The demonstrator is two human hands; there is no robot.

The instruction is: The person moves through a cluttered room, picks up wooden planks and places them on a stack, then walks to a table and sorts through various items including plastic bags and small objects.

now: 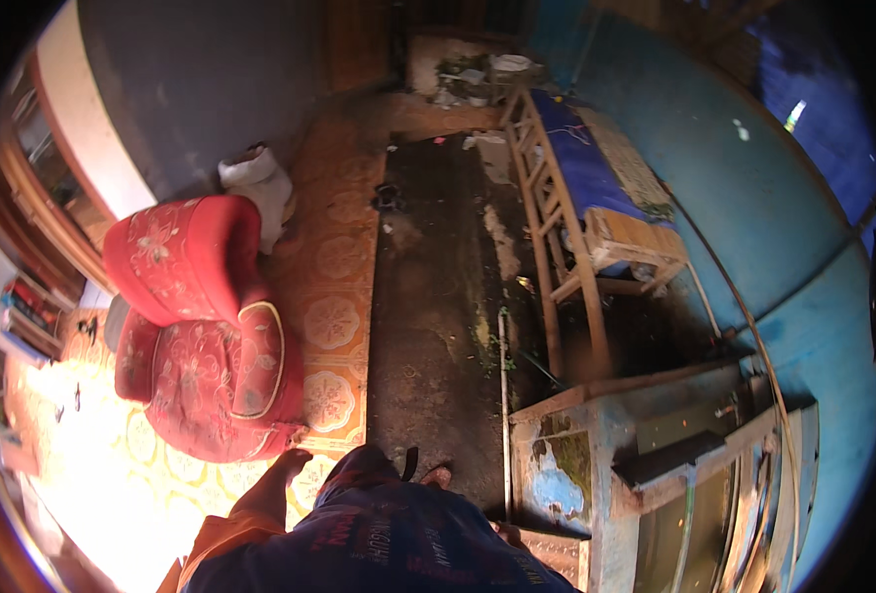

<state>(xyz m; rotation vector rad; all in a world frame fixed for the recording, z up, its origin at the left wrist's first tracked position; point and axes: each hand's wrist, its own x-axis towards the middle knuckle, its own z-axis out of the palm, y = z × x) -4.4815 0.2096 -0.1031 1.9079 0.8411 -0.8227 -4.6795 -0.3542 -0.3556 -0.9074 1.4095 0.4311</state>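
My left hand (296, 460) reaches out from an orange sleeve (232, 534), close to the lower front corner of a red flowered armchair (196, 366). Whether it touches the chair cannot be made out, and its fingers are too small and dark to read. A small patch of skin shows at the right edge of my dark printed shirt (389, 539); it may be part of my right hand or arm, with the fingers hidden. One foot (438, 476) rests on the dark floor strip below me.
A white sack (258, 188) stands behind the armchair. Along the blue wall (754, 237) are a wooden bench frame (567, 247) with a blue cover and a worn cabinet (557, 465). A pale pole (504, 415) stands beside the cabinet. Orange patterned tiles (334, 316) border the dark floor (428, 326).
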